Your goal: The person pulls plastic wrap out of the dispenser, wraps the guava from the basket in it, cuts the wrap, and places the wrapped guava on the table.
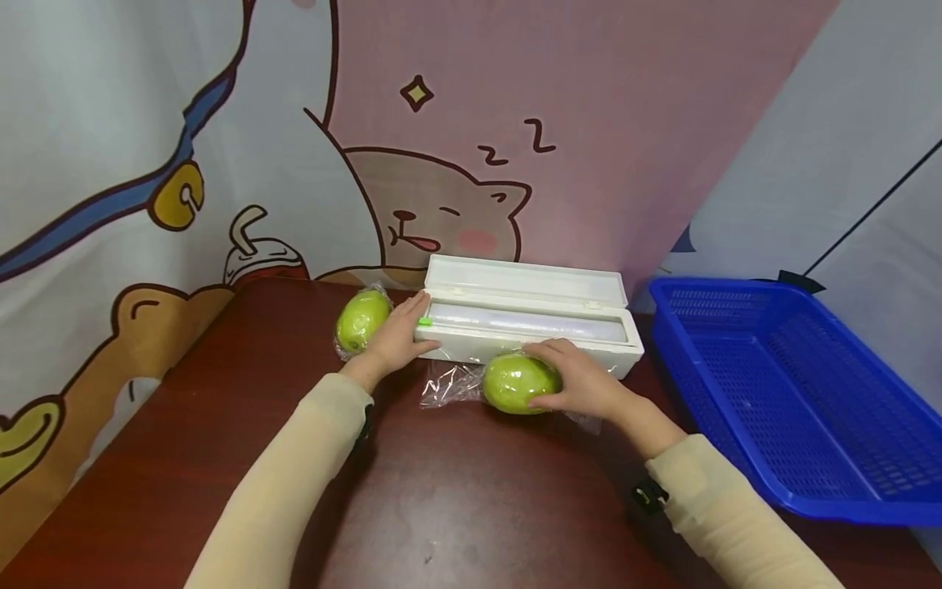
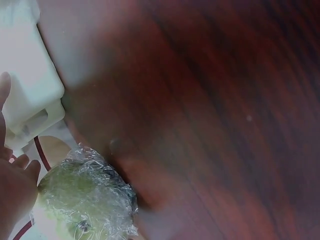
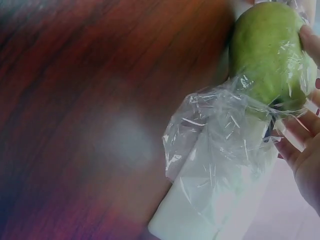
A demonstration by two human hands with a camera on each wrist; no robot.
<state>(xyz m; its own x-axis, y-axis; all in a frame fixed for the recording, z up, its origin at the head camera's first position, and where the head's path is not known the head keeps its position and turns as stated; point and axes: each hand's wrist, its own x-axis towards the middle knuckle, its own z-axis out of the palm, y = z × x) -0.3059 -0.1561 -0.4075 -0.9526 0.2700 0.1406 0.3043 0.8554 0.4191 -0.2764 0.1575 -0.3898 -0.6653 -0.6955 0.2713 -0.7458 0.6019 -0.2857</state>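
A white cling film box point(image 1: 530, 347) with its lid raised shows a film roll point(image 1: 526, 321) inside. My left hand point(image 1: 393, 337) rests against the box's left end, with the thumb at its front face. Close beside that hand lies a green mango point(image 1: 364, 319) wrapped in film, its crinkled wrap point(image 2: 107, 192) visible in the left wrist view. In front of the box, my right hand point(image 1: 585, 384) grips a second green mango point(image 1: 518, 383), thumb on the near side and fingers behind. Loose clear film point(image 3: 207, 132) spreads from this mango over the box front.
A blue perforated basket point(image 1: 783, 393) stands at the right, near the box's right end. The dark red wooden table point(image 1: 412, 507) carries everything. A cartoon-printed cloth point(image 1: 589, 164) hangs along the table's back and left.
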